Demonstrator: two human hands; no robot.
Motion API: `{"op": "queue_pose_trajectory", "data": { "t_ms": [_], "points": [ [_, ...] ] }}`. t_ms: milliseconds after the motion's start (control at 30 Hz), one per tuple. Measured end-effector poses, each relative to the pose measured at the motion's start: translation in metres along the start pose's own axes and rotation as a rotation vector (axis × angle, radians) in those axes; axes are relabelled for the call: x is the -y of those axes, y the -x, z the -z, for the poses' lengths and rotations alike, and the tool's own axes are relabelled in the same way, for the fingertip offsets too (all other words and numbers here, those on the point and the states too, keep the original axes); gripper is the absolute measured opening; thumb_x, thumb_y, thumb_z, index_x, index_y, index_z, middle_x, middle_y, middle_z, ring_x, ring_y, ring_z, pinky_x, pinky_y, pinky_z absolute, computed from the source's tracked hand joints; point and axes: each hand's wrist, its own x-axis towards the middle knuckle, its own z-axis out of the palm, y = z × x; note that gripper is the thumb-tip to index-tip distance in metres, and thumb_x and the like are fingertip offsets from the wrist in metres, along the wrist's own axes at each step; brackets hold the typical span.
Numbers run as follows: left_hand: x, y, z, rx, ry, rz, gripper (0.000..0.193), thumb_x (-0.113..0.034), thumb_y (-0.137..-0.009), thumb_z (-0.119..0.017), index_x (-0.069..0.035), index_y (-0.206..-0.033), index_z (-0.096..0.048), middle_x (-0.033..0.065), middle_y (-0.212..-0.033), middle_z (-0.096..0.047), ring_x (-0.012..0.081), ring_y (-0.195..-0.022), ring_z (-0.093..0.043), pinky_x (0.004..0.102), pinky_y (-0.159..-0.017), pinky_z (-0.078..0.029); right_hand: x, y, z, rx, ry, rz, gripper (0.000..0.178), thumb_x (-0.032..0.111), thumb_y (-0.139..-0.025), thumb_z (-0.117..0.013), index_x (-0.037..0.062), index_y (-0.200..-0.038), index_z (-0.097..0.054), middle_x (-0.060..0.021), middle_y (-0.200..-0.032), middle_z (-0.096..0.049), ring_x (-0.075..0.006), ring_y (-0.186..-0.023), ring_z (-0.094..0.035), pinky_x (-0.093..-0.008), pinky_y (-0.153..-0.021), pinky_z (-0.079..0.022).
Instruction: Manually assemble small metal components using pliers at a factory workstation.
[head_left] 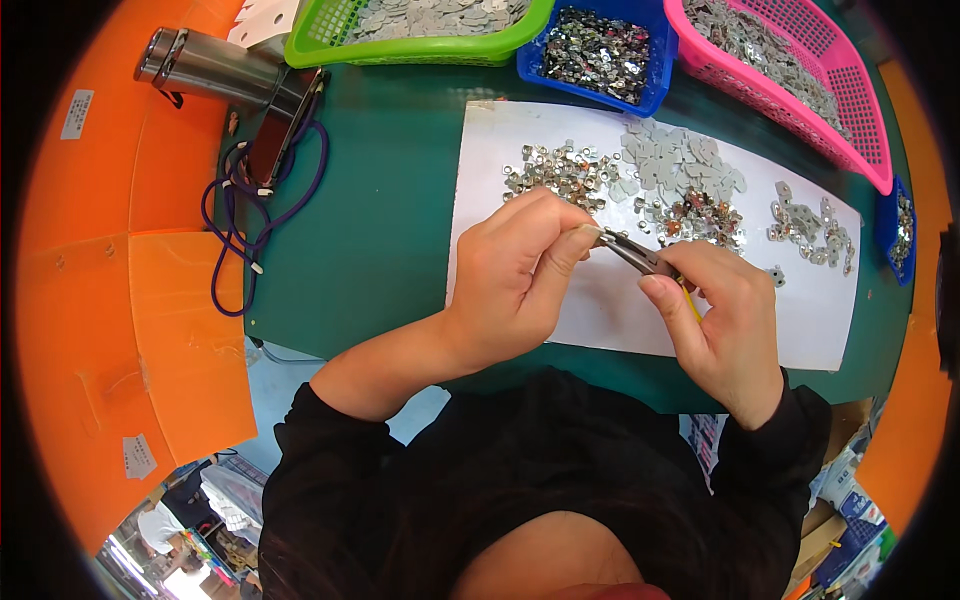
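Note:
My right hand (728,318) is wrapped round a pair of pliers (640,257) with dark metal jaws and a yellow handle. The plier tips point left and meet the fingertips of my left hand (515,268). Thumb and forefinger of that hand are pinched together on something too small to make out at the jaws. Beyond the hands, on a white board (610,325), lie a pile of small shiny metal pieces (565,172), a heap of flat grey metal plates (680,160) and a mixed pile of silver and coppery bits (703,218).
Along the far edge stand a green basket (420,50), a blue bin (590,92) and a pink basket (780,110), all holding metal parts. More joined pieces (812,228) lie at right. A steel flask (215,68) with a purple cord (318,150) lies at left, near orange panels (190,330).

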Motion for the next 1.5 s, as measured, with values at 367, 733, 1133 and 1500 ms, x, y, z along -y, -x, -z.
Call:
{"op": "queue_pose_trajectory", "data": {
  "t_ms": [367, 733, 1133, 1500],
  "points": [
    [0.000, 0.000, -0.003, -0.019, 0.015, 0.034, 0.003, 0.000, -0.091, -0.063, 0.001, -0.088, -0.062, 0.0090, -0.072, -0.058, 0.0216, -0.065, -0.056, 0.0306, -0.057, -0.045, 0.001, -0.002, 0.000, 0.005, 0.006, -0.001, 0.023, 0.025, -0.088, -0.070, 0.0035, -0.084, -0.066, -0.0133, -0.070, -0.061, -0.0339, -0.063, -0.059, -0.0396, -0.056, -0.045],
    [-0.003, 0.001, -0.003, -0.005, 0.075, 0.084, 0.003, -0.001, -0.092, -0.062, 0.000, -0.089, -0.062, 0.0081, -0.075, -0.060, 0.0214, -0.068, -0.057, 0.0307, -0.061, -0.045, 0.003, -0.005, 0.009, 0.087, 0.047, 0.024, 0.018, 0.015, -0.088, -0.068, -0.0022, -0.088, -0.064, -0.0152, -0.077, -0.064, -0.0319, -0.065, -0.059, -0.0360, -0.060, -0.045],
    [-0.005, 0.003, -0.002, -0.005, 0.056, 0.086, 0.005, -0.002, -0.093, -0.061, 0.000, -0.089, -0.062, 0.0085, -0.076, -0.061, 0.0201, -0.067, -0.058, 0.0303, -0.060, -0.046, 0.002, -0.005, 0.005, 0.123, 0.002, 0.012, 0.023, 0.021, -0.089, -0.067, -0.0002, -0.081, -0.060, -0.0144, -0.069, -0.058, -0.0338, -0.062, -0.058, -0.0394, -0.056, -0.044],
    [-0.008, 0.001, -0.001, 0.008, 0.380, 0.377, 0.011, -0.006, -0.097, -0.061, 0.003, -0.094, -0.066, 0.0063, -0.084, -0.069, 0.0111, -0.075, -0.063, 0.0252, -0.068, -0.049, -0.008, 0.002, -0.012, -0.041, 0.336, 0.094, 0.026, 0.024, -0.090, -0.066, 0.0004, -0.084, -0.058, -0.0141, -0.073, -0.056, -0.0354, -0.068, -0.057, -0.0398, -0.059, -0.044]
  ]
}}
